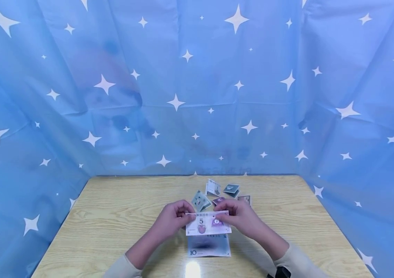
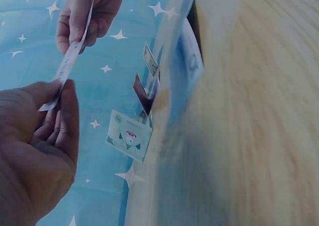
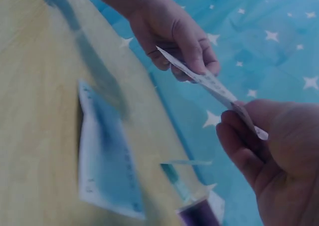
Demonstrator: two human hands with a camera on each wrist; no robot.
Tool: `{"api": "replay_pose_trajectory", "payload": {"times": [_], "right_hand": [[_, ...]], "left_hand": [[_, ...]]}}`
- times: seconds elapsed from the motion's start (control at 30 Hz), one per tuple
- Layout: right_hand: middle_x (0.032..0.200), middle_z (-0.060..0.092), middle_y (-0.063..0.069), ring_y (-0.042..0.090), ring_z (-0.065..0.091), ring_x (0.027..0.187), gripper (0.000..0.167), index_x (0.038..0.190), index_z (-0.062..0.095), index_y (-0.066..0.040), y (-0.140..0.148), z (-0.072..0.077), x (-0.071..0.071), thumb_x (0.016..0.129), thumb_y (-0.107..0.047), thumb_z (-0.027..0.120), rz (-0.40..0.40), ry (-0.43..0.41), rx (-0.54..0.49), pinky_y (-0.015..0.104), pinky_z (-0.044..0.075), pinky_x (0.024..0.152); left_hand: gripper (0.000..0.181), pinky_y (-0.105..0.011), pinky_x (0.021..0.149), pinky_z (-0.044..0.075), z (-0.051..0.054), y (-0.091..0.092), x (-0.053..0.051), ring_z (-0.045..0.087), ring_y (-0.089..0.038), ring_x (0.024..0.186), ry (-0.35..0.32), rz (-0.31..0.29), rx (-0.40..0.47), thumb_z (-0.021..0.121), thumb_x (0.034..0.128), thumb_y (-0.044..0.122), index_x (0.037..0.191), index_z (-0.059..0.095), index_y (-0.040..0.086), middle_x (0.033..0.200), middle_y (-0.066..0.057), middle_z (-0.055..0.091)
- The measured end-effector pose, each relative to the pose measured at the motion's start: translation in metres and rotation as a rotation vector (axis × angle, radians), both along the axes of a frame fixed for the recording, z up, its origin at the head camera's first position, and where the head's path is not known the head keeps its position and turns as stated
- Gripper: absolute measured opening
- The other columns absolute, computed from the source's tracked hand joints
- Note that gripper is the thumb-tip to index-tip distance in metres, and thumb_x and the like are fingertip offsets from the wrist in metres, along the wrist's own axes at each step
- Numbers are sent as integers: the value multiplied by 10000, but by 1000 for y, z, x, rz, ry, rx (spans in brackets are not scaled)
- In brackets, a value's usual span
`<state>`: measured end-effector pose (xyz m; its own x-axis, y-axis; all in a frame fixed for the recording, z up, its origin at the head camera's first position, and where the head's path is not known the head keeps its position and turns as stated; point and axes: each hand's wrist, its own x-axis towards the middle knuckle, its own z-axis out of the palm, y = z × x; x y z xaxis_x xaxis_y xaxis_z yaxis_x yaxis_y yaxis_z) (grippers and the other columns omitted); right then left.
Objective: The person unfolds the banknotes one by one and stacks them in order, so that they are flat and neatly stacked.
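Note:
A purple-and-white note marked 5 (image 1: 202,228) is held up between two hands. The left hand (image 1: 170,221) pinches its left end between thumb and fingers, and the right hand (image 1: 241,218) pinches its upper right part. Below it in the head view, a blue-grey note marked 10 (image 1: 211,247) lies on the table, its upper edge hidden behind the purple note. Both wrist views show the held note (image 2: 68,66) (image 3: 209,84) nearly edge-on, with the left hand (image 2: 40,146) and the right hand (image 3: 284,156) at opposite ends.
Several folded notes stand or lie beyond the hands: a green one (image 1: 200,201), a pale one (image 1: 213,187), a dark green one (image 1: 231,189) and a brownish one (image 1: 244,199). A blue curtain with white stars (image 1: 197,88) hangs behind the wooden table (image 1: 124,200).

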<state>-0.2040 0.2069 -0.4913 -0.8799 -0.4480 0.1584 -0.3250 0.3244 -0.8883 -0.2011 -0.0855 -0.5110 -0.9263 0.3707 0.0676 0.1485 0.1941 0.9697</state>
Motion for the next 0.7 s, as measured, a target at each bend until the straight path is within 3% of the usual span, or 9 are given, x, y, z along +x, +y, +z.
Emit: {"api": "replay_pose_trajectory", "payload": {"times": [0.1, 0.2, 0.4, 0.7], "right_hand": [[870, 692, 37, 55, 533, 676, 189, 1134, 831, -125, 3, -8, 7, 954, -155, 878, -7, -13, 40, 208, 470, 584], [933, 728, 1, 64, 554, 714, 187, 1135, 838, -156, 5, -14, 13, 954, -181, 879, -8, -18, 85, 222, 489, 616], [1039, 773, 33, 77, 608, 781, 184, 1126, 840, -131, 9, -27, 19, 945, -136, 875, 7, -13, 73, 228, 524, 668], [1036, 756, -92, 97, 673, 922, 165, 1123, 849, -193, 9, -46, 22, 961, -167, 868, 10, 18, 169, 264, 573, 797]], "left_hand": [[126, -281, 654, 591, -6, -3, 2, 649, -140, 779, 38, -38, -110, 828, 984, 104, 1094, 795, 157, 898, 22, 731], [154, -239, 658, 543, -11, -5, 4, 641, -121, 791, 75, -86, -187, 842, 975, 121, 1098, 809, 207, 904, 69, 723], [165, -268, 728, 560, -18, -4, 5, 650, -105, 822, 80, -154, -261, 849, 965, 120, 1078, 797, 228, 911, 89, 701], [192, -260, 775, 550, -23, 3, 6, 623, -59, 841, 91, -220, -380, 843, 962, 75, 1063, 755, 214, 899, 108, 665]]}}
